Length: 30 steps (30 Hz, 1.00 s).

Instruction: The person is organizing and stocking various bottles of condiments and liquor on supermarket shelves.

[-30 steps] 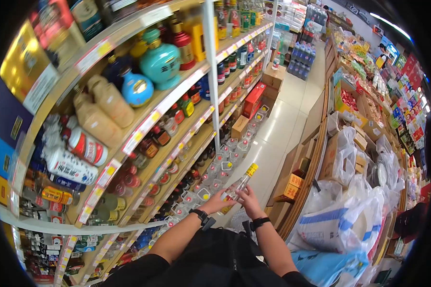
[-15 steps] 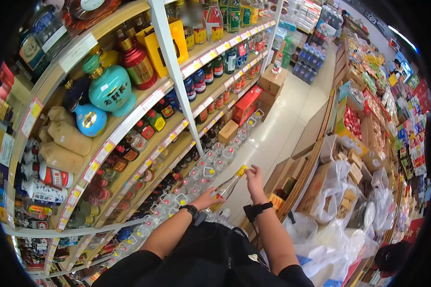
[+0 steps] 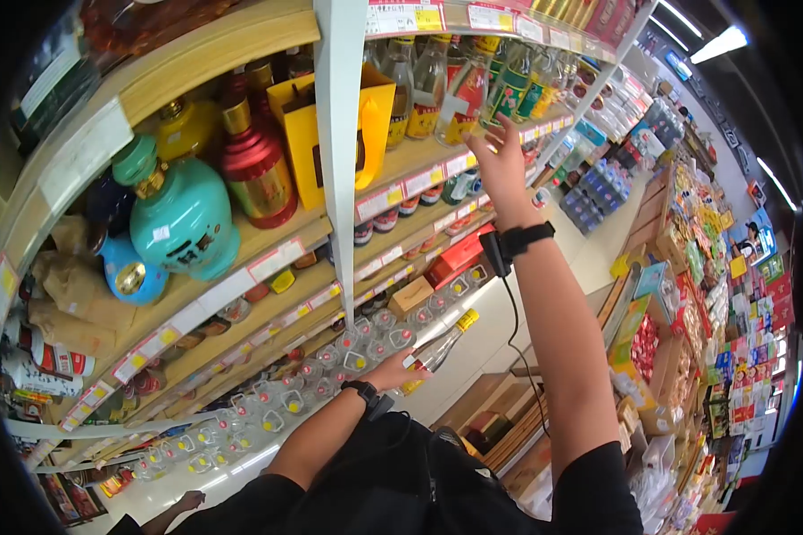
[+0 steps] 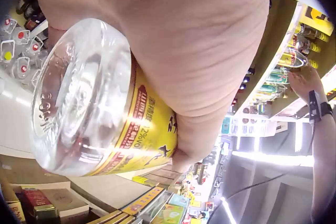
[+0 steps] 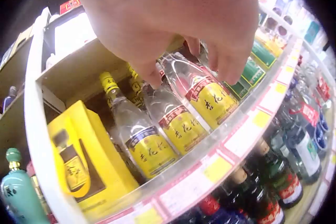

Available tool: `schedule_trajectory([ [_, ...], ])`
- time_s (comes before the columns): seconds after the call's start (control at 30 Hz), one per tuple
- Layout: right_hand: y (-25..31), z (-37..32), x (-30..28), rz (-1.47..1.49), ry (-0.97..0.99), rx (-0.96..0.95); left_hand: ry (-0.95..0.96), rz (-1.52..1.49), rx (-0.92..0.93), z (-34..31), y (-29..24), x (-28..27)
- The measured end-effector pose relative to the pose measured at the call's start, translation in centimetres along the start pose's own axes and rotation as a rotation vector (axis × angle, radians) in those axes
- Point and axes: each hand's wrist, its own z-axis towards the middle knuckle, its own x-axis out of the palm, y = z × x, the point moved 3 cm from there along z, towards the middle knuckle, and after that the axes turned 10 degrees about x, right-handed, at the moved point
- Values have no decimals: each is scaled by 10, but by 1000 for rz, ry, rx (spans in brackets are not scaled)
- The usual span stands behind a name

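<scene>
My left hand grips a clear glass bottle with a yellow cap, held tilted low in front of the body. In the left wrist view the base and yellow label of that bottle face the camera, with the palm over it. My right hand is raised at the shelf, fingers spread near a row of clear bottles. Up close in the right wrist view, the right hand is above yellow-labelled bottles; whether a fingertip touches one I cannot tell.
A white post divides the shelves, with a yellow gift box and a teal bottle left of it. Large clear jugs line the floor below. Another person's hand shows at lower left. Stocked crates stand right of the aisle.
My right hand has left the held bottle and risen to the upper shelf, its fingers spread. The left hand still grips the bottle. The head view has moved closer to the shelves.
</scene>
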Motion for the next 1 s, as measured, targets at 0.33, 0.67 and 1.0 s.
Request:
schedule_trajectory([
  [0.33, -10, 97, 25, -55, 105, -100, -179, 83, -61, 54, 19, -32],
  [0.67, -35, 130, -21, -228, -92, -493, -449, -68, -215, 111, -2, 7],
  [1.0, -33, 111, -41, -129, -87, -530, -625, 207, -12, 160, -21, 44],
])
